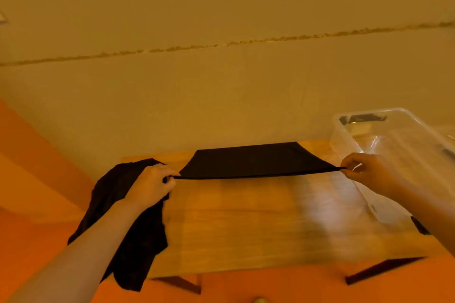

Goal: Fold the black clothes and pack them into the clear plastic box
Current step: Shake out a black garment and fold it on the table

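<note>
Everything I see is washed in a warm orange-yellow cast, moderately bright; glare streaks pale across the wooden table [258,224] at lower right of centre, and the clear plastic box [398,155] at right catches white sheen on its walls; motion blur smears the table grain and the box; my left hand [152,184] and right hand [364,172] are soft-edged; the black cloth [251,162] between them shows no detail; wide-angle bending curves the wall seam across the upper frame.

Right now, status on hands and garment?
Left hand and right hand pinch black garment taut above table. Clear plastic box right. Black pile left.
</note>
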Demonstrator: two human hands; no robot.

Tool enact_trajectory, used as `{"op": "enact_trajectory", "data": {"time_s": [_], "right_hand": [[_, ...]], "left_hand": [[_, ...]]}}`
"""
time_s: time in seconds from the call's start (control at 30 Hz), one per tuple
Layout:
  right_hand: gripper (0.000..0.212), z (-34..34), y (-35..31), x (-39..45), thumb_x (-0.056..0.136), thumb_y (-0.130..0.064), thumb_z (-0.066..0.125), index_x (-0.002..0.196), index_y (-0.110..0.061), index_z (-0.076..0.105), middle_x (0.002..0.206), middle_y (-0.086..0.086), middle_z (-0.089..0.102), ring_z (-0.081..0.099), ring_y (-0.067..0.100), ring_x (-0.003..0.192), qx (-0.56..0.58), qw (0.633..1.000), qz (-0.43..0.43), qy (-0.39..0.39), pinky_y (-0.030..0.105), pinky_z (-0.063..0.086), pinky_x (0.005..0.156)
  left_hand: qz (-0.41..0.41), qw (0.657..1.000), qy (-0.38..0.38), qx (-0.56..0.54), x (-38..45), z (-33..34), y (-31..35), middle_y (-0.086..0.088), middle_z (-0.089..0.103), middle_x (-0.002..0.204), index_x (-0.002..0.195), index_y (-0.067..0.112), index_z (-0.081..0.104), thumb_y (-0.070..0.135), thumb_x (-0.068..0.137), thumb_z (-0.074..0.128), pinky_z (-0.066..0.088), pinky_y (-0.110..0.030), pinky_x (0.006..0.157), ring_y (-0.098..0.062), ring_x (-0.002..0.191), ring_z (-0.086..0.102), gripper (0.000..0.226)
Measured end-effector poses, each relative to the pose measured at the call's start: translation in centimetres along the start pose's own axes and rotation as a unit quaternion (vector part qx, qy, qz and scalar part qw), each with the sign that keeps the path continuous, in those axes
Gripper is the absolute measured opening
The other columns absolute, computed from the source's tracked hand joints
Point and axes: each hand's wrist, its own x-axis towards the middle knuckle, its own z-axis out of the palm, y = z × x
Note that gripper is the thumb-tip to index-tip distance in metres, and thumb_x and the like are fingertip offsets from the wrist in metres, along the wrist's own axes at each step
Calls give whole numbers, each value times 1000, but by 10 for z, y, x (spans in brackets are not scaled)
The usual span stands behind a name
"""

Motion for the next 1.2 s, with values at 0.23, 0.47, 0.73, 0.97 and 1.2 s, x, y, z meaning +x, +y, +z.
{"op": "enact_trajectory", "data": {"time_s": [0.23, 0.47, 0.73, 0.97, 1.2], "right_hand": [[31, 29, 18, -59, 75, 2, 76, 82, -25, 63, 78, -2, 66, 63, 13, 71, -72, 996, -48, 28, 10, 50, 64], [32, 61, 35, -120, 72, 1, 78, 84, -22, 60, 89, -8, 61, 56, 1, 72, -175, 977, -123, -10, 13, 45, 62], [30, 93, 64, -154, 72, -5, 80, 90, -24, 65, 98, -6, 67, 65, 6, 88, -177, 970, -156, -57, 22, 57, 65], [25, 99, 83, -165, 80, -9, 74, 96, -26, 64, 91, -16, 59, 59, -1, 75, -156, 976, -118, -96, 14, 50, 62], [26, 94, 89, -187, 79, -11, 75, 97, -26, 66, 75, -25, 50, 58, 0, 60, -114, 985, -69, -111, 10, 44, 52]], "left_hand": [[85, 994, -22, 60, -51, 23, -13, 0, 69, 100, 109, 15, 72, 5, 87, 66, 53, -33, 84, -13, 91, 64, 25], [160, 981, -25, 111, -107, 49, -16, 8, 72, 86, 98, 15, 75, 0, 72, 80, 49, -24, 73, -6, 77, 66, 30], [122, 985, -44, 111, -150, 76, -16, 11, 71, 85, 98, 18, 74, 4, 71, 83, 46, -19, 66, -3, 75, 65, 32], [32, 995, -22, 87, -182, 99, -5, 7, 72, 92, 100, 16, 75, 2, 74, 80, 48, -23, 69, -11, 80, 68, 31], [-24, 998, -27, 54, -218, 109, 19, 5, 70, 95, 105, 16, 73, 5, 81, 74, 45, -12, 73, -6, 87, 65, 27]]}}
